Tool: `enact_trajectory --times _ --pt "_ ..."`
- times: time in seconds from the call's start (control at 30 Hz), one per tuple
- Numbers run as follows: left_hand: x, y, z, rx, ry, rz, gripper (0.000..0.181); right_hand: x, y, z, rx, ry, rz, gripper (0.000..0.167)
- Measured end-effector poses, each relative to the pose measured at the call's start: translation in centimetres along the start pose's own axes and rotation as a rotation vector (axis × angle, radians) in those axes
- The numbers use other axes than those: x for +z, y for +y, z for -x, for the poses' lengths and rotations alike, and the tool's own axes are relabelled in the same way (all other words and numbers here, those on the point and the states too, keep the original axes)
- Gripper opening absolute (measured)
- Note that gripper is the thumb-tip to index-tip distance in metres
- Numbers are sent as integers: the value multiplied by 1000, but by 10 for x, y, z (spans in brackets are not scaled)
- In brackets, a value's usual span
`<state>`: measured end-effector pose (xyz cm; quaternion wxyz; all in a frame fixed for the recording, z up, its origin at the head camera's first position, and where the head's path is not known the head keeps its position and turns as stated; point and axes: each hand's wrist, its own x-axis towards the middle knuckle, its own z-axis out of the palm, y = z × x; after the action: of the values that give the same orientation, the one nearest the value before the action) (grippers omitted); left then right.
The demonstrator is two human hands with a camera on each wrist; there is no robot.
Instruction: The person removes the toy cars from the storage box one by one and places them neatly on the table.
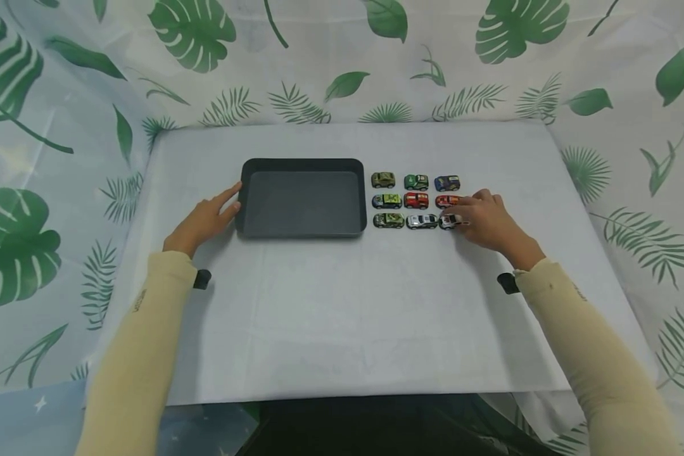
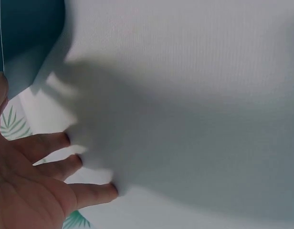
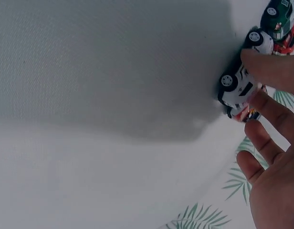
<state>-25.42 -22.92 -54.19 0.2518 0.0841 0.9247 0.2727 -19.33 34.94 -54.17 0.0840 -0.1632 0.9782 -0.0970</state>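
At the near right corner of the toy cars, my right hand (image 1: 486, 220) pinches a white toy car (image 3: 238, 85) between thumb and index finger. The car stays at table level, beside a silver toy car (image 1: 422, 221) and just in front of an orange-red one (image 1: 446, 201). Over at the left, my left hand (image 1: 203, 218) touches the left side of a dark grey rectangular tray (image 1: 245, 221). Its other fingers spread out straight, with fingertips at the cloth in the left wrist view. Nothing lies inside the tray.
More toy cars stand in neat rows right of the tray, among them a red one (image 1: 416, 201), a green one (image 1: 416, 182) and a dark blue one (image 1: 447, 183). A white cloth (image 1: 342, 316) covers the table. Leaf-printed curtains (image 1: 330, 57) hang behind and beside it.
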Motion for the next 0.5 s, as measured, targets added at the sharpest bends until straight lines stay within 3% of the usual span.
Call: enact_trajectory --times 0.13,0.37,0.5 --pt "0 0 -1 4 -4 22 65 -10 2 1 84 38 -30 38" --pt "-9 -11 4 -3 0 -41 70 -31 19 0 156 191 -32 44" --pt "-15 -18 7 -31 67 -49 70 -34 29 -1 238 210 -54 53"
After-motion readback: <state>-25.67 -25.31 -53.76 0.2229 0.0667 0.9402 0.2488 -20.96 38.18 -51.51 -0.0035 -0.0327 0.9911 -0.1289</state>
